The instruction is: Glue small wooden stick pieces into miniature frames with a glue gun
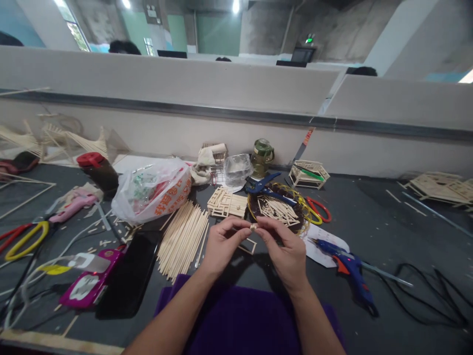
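Both hands meet over the table's near middle. My left hand (226, 241) and my right hand (285, 251) pinch a small pale wooden piece (253, 227) between thumbs and forefingers; its exact shape is too small to tell. Below the fingertips lies a small rectangular stick frame (253, 245), partly hidden by my hands. Left of my left hand is a fanned pile of thin wooden sticks (184, 240). Just beyond the fingers are a stack of small wooden frames (227, 202) and a round basket (303, 224) holding short cut sticks (277, 209).
A blue glue gun (349, 266) lies at the right with its black cable (421, 301). Blue pliers (264, 186) rest across the basket. A black phone (129, 273), a magenta object (90, 283) and a plastic bag (151, 190) occupy the left. A green jug (261, 160) stands by the partition.
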Tool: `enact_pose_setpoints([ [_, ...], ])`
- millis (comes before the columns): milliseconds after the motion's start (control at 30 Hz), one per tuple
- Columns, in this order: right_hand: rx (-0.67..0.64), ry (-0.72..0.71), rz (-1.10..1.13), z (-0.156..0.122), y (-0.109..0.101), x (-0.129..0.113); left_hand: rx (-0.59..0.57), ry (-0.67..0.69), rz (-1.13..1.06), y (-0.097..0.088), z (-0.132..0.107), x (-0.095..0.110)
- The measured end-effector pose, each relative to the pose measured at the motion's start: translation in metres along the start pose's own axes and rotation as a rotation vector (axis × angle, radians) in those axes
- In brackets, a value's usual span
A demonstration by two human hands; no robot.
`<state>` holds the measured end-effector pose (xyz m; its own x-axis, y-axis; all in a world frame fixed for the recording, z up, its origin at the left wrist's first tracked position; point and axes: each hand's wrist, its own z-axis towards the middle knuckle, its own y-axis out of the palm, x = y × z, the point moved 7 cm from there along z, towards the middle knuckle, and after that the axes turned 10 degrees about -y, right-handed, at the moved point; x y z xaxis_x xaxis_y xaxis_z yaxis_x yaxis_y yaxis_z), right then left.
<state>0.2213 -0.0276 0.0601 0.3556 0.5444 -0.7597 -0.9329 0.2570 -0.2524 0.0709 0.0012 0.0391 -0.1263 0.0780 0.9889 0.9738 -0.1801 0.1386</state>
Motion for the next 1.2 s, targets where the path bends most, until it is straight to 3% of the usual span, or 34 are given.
enact_pose_setpoints([
  [233, -0.049, -0.064, -0.033, 0.006, 0.001, -0.008, -0.041, -0.114, -0.204, 0.005, 0.000, -0.010],
  [400, -0.080, -0.169, -0.072, 0.009, 0.000, -0.017, -0.042, -0.145, -0.221, 0.005, 0.001, -0.012],
  [667, -0.129, -0.245, -0.135, 0.010, 0.000, -0.023, -0.015, -0.088, -0.151, 0.001, 0.001, -0.005],
  [1200, -0.161, -0.231, -0.067, 0.009, 0.001, -0.020, -0.036, -0.079, -0.162, 0.003, -0.001, -0.001],
])
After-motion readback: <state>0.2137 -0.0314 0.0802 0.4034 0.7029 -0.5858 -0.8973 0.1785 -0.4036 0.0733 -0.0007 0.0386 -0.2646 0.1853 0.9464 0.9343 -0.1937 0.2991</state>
